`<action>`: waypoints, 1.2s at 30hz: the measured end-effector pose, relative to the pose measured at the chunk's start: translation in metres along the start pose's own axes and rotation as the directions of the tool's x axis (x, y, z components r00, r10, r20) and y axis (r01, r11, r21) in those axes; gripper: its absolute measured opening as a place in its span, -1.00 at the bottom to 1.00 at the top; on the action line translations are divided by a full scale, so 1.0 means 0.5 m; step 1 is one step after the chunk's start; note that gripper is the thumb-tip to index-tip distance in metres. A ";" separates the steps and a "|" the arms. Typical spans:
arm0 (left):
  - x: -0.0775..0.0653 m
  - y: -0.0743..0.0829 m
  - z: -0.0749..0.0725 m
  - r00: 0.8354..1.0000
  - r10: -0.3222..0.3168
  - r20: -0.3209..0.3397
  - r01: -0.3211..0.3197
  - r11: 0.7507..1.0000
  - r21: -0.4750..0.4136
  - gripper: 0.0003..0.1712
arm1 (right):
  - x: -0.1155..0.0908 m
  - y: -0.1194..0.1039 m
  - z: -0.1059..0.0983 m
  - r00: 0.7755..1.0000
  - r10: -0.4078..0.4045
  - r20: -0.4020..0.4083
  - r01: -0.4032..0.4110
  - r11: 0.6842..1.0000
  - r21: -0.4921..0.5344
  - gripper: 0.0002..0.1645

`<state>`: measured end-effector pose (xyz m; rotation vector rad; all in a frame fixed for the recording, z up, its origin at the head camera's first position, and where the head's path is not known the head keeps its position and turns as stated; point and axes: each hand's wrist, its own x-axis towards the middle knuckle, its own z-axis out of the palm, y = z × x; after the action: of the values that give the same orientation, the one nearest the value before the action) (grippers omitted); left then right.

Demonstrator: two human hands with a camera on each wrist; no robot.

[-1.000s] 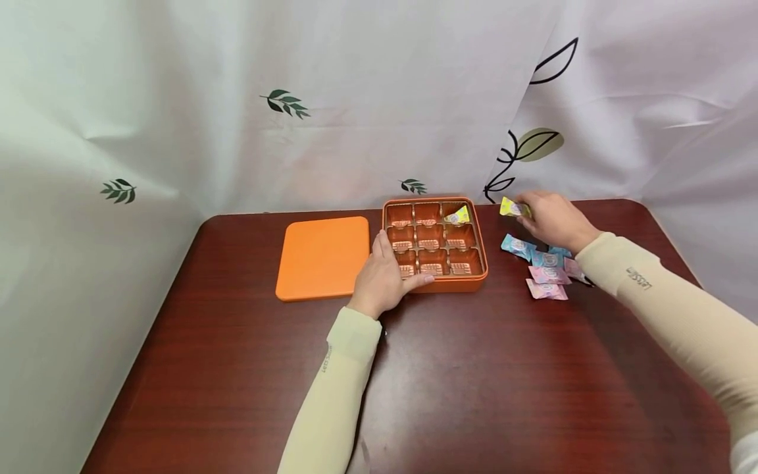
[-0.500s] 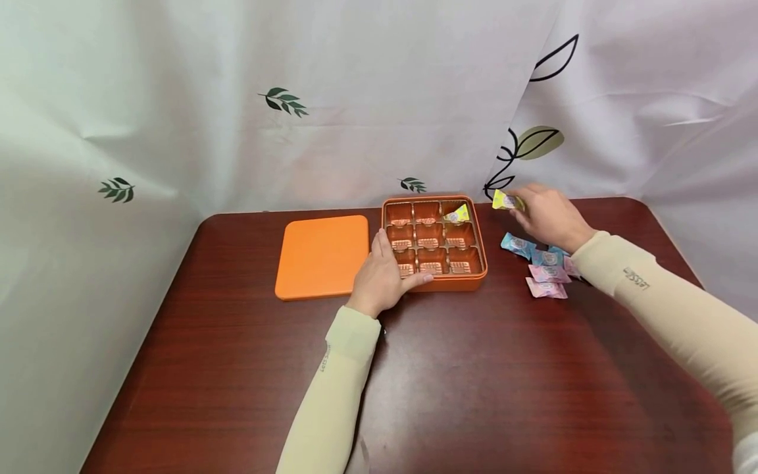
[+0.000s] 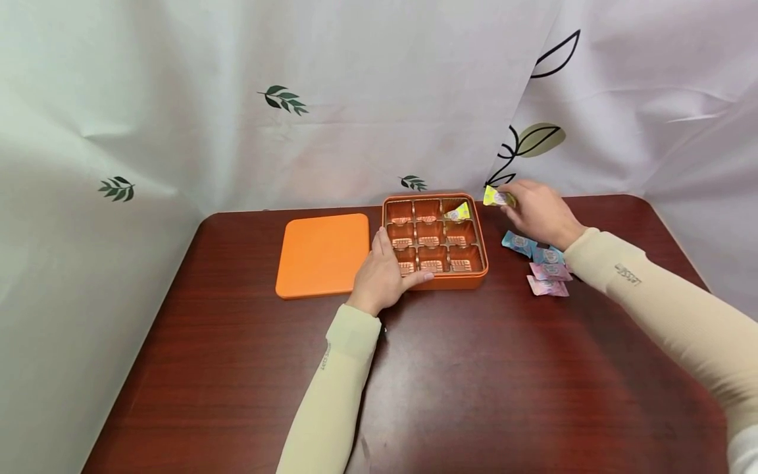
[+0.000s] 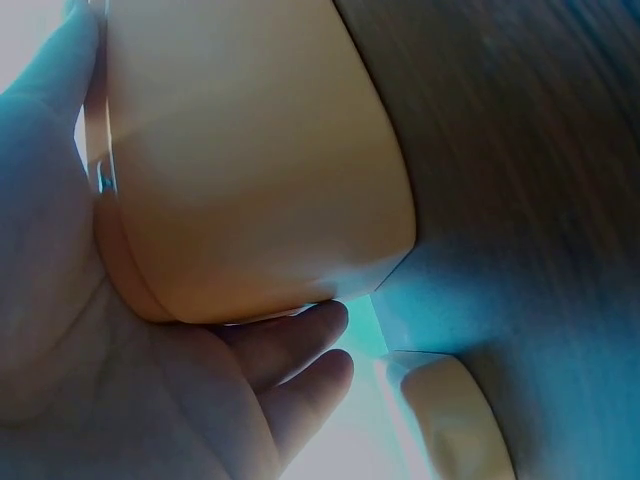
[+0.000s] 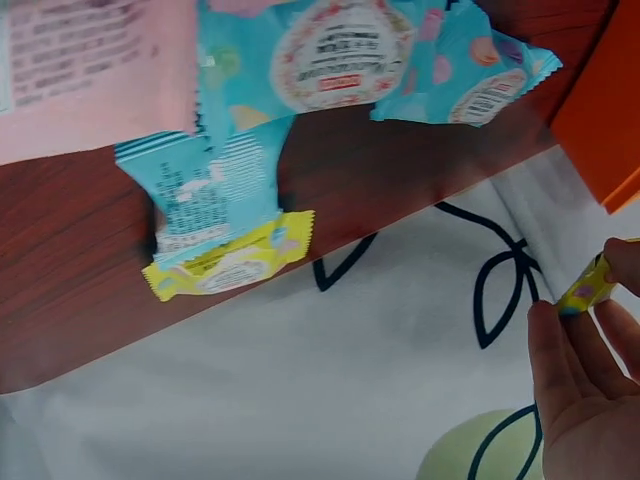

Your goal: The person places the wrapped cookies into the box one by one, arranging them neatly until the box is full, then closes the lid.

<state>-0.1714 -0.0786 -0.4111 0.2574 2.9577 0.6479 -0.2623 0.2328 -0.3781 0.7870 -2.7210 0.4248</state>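
Observation:
An orange box (image 3: 458, 284) with a divided copper-coloured tray stands at the back of the table. One yellow wrapped candy (image 3: 458, 212) lies in its back right compartment. My left hand (image 3: 379, 280) rests against the near left corner, fingers along the left side and thumb along the front rim; the left wrist view shows the palm at the box wall (image 4: 260, 150). Just right of the box's far corner, my right hand (image 3: 541, 212) pinches another yellow wrapped candy (image 3: 492, 196) above the table. In the right wrist view, thumb and fingertips hold its end.
An orange lid (image 3: 322, 257) lies flat left of the box. Blue candies (image 3: 518, 243) and pink candies (image 3: 547, 288) are piled to the right, partly under the right forearm. The right wrist view also shows a yellow candy (image 5: 235, 265) there. A white curtain hangs behind the table.
My right hand has moved left and slightly up, carrying the yellow candy from above the pile towards the box. The left hand and the box have stayed put.

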 end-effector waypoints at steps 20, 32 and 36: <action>-0.002 0.003 -0.004 1.000 -0.015 0.017 0.015 1.000 -0.006 0.52 | 0.034 -0.045 0.006 0.999 -0.007 0.046 0.006 1.000 0.015 -0.58; -0.002 0.002 -0.002 1.000 -0.018 0.019 0.018 1.000 -0.011 0.52 | 0.054 -0.067 0.005 0.997 -0.021 0.078 0.020 1.000 0.013 -0.60; -0.001 0.002 -0.002 1.000 -0.022 0.023 0.022 1.000 -0.011 0.52 | 0.059 -0.074 0.006 0.995 -0.015 0.095 0.015 1.000 0.007 -0.60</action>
<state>-0.1707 -0.0782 -0.4099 0.2295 2.9304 0.6538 -0.2664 0.1878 -0.3633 0.8498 -2.8007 0.4033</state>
